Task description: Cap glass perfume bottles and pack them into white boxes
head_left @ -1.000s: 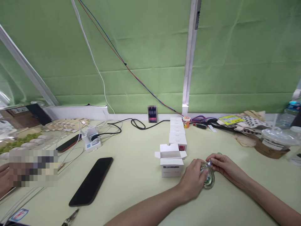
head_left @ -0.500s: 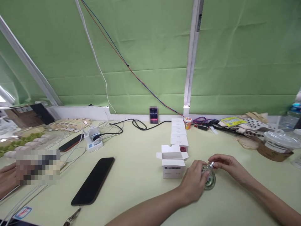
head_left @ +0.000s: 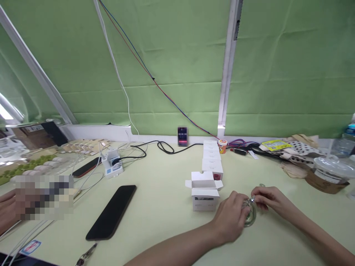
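My left hand (head_left: pixel 231 218) is closed around a round, clear glass perfume bottle (head_left: pixel 251 217) with a greenish inside and a silvery neck. The bottle is tilted, its neck pointing up, and the palm and fingers hide part of it. At the neck, my right hand (head_left: pixel 267 197) pinches with thumb and fingertips. A small shiny round piece (head_left: pixel 262 185) shows just behind the right fingers; whether it lies on the table or is held I cannot tell. Left of the bottle stands a white carton (head_left: pixel 204 204), its top flaps up.
Behind the open carton stands a row of white boxes (head_left: pixel 212 164), with a small orange tub (head_left: pixel 222 146) beside it. A black phone (head_left: pixel 112 212) lies to the left, near a white power adapter (head_left: pixel 113 168) and cables. A lidded cup (head_left: pixel 331 171) is far right. Another person's hand (head_left: pixel 8 210) is at far left.
A small shiny round piece has come into sight behind my right fingers. Both hands and the bottle sit slightly further right and lower in the picture, while the view has shifted a little.
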A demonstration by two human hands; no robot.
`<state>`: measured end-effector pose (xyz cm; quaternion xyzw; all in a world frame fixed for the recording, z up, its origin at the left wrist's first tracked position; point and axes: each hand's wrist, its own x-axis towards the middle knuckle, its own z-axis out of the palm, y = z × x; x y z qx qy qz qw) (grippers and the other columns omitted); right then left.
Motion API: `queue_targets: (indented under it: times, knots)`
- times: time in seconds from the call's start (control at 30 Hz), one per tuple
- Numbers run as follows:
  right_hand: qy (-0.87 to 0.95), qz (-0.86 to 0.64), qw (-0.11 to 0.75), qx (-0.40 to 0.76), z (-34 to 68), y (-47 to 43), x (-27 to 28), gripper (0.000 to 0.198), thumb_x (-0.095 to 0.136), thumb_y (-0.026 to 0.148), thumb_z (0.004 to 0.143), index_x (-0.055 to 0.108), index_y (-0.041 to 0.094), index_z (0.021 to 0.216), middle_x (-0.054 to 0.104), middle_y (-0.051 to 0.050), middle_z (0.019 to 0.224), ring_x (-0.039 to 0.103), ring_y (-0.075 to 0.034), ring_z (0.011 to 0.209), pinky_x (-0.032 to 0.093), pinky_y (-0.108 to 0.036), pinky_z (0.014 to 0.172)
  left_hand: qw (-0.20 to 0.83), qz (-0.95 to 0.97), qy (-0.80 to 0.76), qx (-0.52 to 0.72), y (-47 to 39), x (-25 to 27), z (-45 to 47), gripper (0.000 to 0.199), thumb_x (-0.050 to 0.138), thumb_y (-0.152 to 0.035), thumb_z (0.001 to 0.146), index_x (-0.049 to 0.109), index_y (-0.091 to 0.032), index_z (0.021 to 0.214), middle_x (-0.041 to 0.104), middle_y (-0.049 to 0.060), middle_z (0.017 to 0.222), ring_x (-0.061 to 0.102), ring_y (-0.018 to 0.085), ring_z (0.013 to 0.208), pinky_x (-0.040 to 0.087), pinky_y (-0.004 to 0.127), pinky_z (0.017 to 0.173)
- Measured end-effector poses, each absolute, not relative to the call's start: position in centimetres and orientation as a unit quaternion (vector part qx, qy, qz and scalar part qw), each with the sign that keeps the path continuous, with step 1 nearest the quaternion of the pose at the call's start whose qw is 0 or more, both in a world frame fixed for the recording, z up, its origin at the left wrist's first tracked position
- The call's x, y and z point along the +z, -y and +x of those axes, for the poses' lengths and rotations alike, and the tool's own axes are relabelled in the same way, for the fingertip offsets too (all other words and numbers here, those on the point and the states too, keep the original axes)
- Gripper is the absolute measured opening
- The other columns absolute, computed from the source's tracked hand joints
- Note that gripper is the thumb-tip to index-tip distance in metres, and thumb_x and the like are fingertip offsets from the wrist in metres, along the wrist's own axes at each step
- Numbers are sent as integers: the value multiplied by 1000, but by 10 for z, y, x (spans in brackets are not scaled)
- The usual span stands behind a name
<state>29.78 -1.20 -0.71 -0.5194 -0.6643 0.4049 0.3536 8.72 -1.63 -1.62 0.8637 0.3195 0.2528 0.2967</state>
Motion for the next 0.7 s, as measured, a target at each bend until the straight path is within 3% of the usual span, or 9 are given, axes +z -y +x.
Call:
queue_targets:
  times: [0.23,0.5,0.6,0.7]
  knots:
    - [697,-485,314,425,306,10,-15,53,57,67,75,56,19,52,48,2,43,41,-11,42,28,-24,44,259,888,-293,241,17,-15,85,33,36,-28,94,46,-24,125,53,6,110,56,23,98,45,34,89]
    - [704,-472,319,423,303,10,-24,66,39,79,76,43,20,47,42,3,40,36,-11,40,24,-24,46,245,898,-280,237,17,-14,85,49,39,-24,92,37,-39,139,49,4,101,55,21,90,47,32,81]
    - [703,-470,321,426,302,12,-22,65,33,75,82,51,20,53,47,2,44,41,-12,43,27,-25,47,284,880,-282,256,14,-17,86,48,38,-22,92,41,-37,137,48,3,101,54,20,93,46,31,84]
    - [706,-464,337,416,304,13,-16,56,39,69,85,65,20,80,56,0,56,48,-15,51,35,-27,50,332,850,-298,281,11,-19,87,44,37,-24,93,45,-35,135,49,3,101,54,19,95,45,30,87]
